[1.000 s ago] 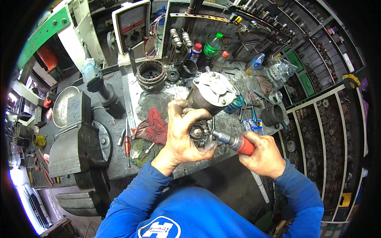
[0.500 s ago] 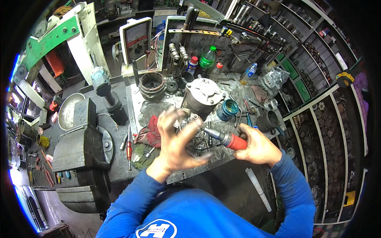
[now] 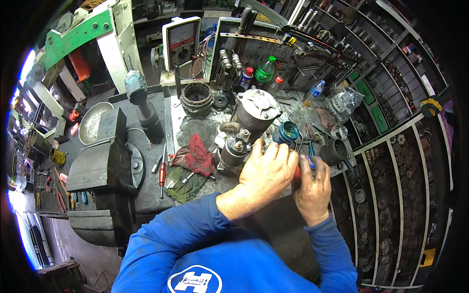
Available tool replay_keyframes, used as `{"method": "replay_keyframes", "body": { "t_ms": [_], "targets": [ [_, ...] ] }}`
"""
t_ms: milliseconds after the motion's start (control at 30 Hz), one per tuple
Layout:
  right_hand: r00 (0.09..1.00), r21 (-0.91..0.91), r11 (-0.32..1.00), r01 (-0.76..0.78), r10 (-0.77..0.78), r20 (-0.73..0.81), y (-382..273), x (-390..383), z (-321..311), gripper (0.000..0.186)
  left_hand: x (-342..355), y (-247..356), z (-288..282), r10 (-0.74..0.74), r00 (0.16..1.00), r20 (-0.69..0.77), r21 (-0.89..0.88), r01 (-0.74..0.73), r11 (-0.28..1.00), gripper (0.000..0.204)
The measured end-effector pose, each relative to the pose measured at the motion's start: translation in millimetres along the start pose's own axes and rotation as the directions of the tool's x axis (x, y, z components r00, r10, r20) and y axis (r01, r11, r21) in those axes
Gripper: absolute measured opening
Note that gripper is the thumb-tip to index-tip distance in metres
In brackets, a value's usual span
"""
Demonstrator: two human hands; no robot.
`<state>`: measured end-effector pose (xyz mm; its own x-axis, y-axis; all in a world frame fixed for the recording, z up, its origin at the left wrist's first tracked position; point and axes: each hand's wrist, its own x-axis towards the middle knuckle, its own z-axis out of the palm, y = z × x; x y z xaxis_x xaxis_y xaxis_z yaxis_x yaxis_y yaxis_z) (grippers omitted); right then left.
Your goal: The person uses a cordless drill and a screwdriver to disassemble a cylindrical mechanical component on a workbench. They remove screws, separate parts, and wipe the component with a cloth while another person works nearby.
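A red-and-silver tool, shaped like an air ratchet, is held between both hands over the bench's front edge; only a bit of its red grip (image 3: 296,175) shows. My left hand (image 3: 268,168) curls closed over its front end, hiding the silver head. Around the rear of the grip my right hand (image 3: 312,190) is closed. Just left of my left hand stands a starter motor (image 3: 254,115), upright with its silver end cap on top. Its smaller cylinder, the solenoid (image 3: 232,152), has a brass-coloured stud and is nearest my left fingers, apart from them.
A blue-green tub (image 3: 286,133) and a dark metal cup (image 3: 333,152) stand to the right. Left of the motor lie a red rag (image 3: 194,155), a green rag (image 3: 186,183) and a red-handled screwdriver (image 3: 162,177). A big vise (image 3: 97,168) and a cordless impact wrench (image 3: 144,110) stand further left.
My left hand, spread open over the solenoid before, has moved right and closed on the tool's front end. My right hand has drawn the tool away from the motor and tilted it.
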<state>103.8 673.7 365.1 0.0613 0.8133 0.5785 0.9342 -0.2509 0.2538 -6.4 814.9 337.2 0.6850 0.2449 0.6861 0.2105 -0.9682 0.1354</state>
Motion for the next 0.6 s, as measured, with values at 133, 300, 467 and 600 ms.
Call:
{"method": "replay_keyframes", "body": {
  "t_ms": [133, 300, 467, 600],
  "targets": [
    [1.0, 0.036, 0.999, 0.008, -0.006, -0.029, 10.3, -4.8, 18.6, 0.058, 5.0, -0.4, -8.4, -0.002, 0.998, 0.064, 0.019, 0.0, 1.0, 0.033],
    [0.999, 0.157, 0.987, 0.036, -0.034, -0.01, 16.3, -6.0, 16.9, 0.05, -1.2, -53.2, -53.3, 0.115, 0.986, -0.122, -0.33, -0.15, 0.932, 0.06],
    [0.997, 0.178, 0.981, 0.079, -0.08, 0.001, 20.5, 1.4, 15.7, 0.051, -12.4, -94.5, -22.6, -0.396, 0.902, -0.172, -0.754, 0.139, 0.642, 0.033],
    [0.991, 0.121, 0.984, 0.128, -0.13, 0.011, 23.1, 3.1, 13.9, 0.053, -28.1, -85.7, 10.9, -0.405, 0.898, -0.172, -0.742, 0.153, 0.653, 0.036]
  ]
}}
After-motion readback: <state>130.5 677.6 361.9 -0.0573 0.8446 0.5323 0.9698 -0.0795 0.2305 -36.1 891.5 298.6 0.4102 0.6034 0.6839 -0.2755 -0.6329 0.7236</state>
